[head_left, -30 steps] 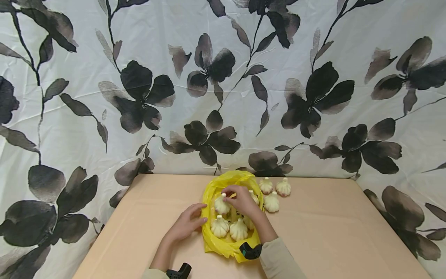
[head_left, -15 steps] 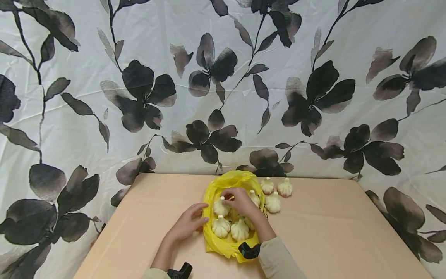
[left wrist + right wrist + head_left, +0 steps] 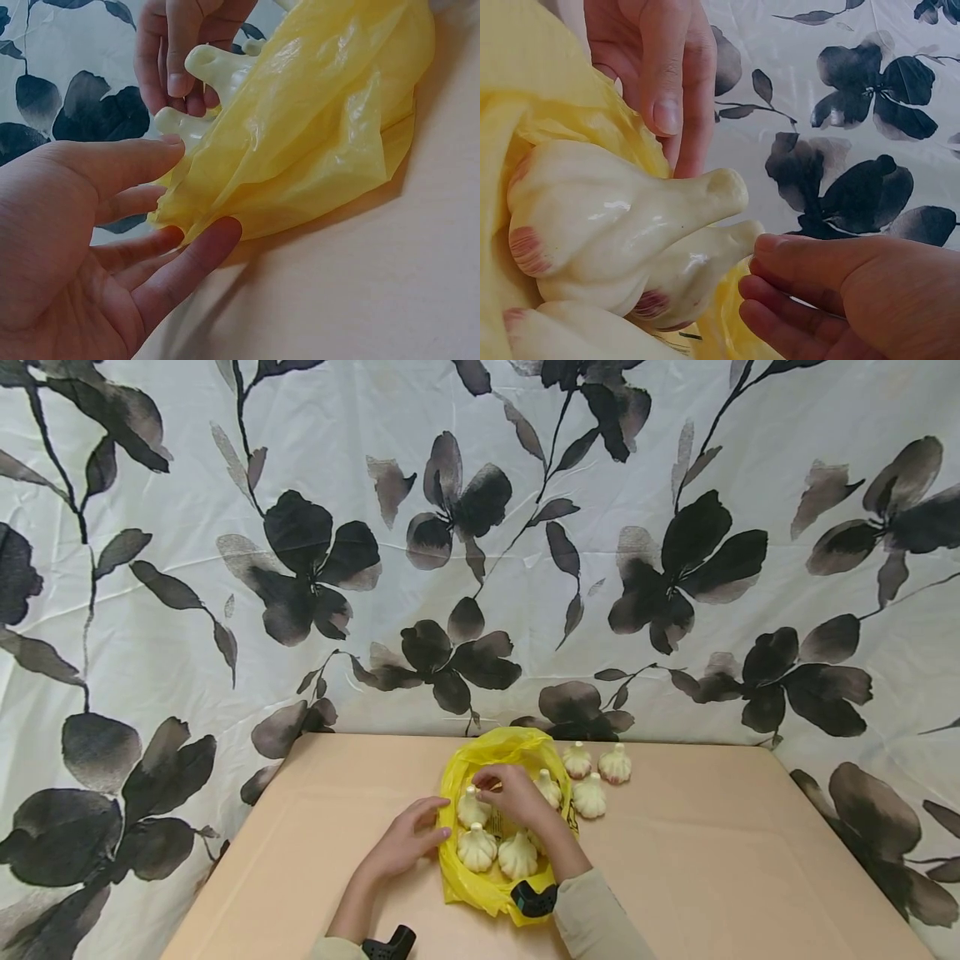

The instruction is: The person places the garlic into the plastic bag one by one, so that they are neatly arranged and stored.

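Note:
An open yellow plastic bag (image 3: 461,883) holds several white garlic bulbs (image 3: 517,855). Over it is my right hand (image 3: 513,793), whose thumb and fingertips pinch the stem tip of the bulb at the bag's left side (image 3: 473,811). The right wrist view shows that stem at the thumb tip, with the pinched bulb (image 3: 694,277) partly behind a nearer one (image 3: 592,217). My left hand (image 3: 401,842) touches the bag's left edge, fingers spread and relaxed; in the left wrist view its fingertips rest along the yellow plastic (image 3: 300,150).
Three more garlic bulbs (image 3: 589,797) lie on the table just right of the bag. The light tan tabletop (image 3: 712,843) extends to both sides. Behind it hangs a white cloth with dark flowers (image 3: 555,610).
My right hand and the pinched bulb have shifted slightly left within the bag. The left hand has stayed at the bag's edge.

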`<act>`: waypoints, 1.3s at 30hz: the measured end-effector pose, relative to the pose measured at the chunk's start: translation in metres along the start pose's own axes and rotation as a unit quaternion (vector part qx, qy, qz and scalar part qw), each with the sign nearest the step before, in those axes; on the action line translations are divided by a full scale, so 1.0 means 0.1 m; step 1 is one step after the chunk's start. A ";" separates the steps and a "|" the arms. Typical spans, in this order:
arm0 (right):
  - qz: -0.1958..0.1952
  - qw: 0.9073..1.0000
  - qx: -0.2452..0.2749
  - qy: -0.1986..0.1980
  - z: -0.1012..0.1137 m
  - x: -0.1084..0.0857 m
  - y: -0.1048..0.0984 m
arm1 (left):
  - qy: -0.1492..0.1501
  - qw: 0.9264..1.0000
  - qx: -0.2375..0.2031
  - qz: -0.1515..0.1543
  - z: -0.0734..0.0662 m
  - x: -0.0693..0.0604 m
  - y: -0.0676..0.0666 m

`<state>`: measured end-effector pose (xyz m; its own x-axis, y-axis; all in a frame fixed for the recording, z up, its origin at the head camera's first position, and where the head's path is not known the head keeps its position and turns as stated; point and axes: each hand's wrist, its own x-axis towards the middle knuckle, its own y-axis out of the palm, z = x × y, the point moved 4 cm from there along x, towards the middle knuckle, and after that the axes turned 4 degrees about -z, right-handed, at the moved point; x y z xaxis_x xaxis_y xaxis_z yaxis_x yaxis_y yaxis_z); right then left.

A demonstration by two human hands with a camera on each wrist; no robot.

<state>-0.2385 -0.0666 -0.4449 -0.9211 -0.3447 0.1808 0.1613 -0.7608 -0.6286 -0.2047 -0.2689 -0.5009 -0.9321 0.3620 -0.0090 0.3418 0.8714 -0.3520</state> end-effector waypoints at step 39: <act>-0.034 0.998 0.047 -0.021 -0.16 -0.05 -0.51 | -0.006 0.998 0.020 -0.055 0.02 0.19 0.15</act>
<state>-0.2482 -0.0169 -0.4258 -0.9157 -0.3122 0.2529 0.1336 -0.8302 -0.5412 -0.2171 -0.2496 -0.5084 -0.9652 0.2605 0.0218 0.2319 0.8918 -0.3886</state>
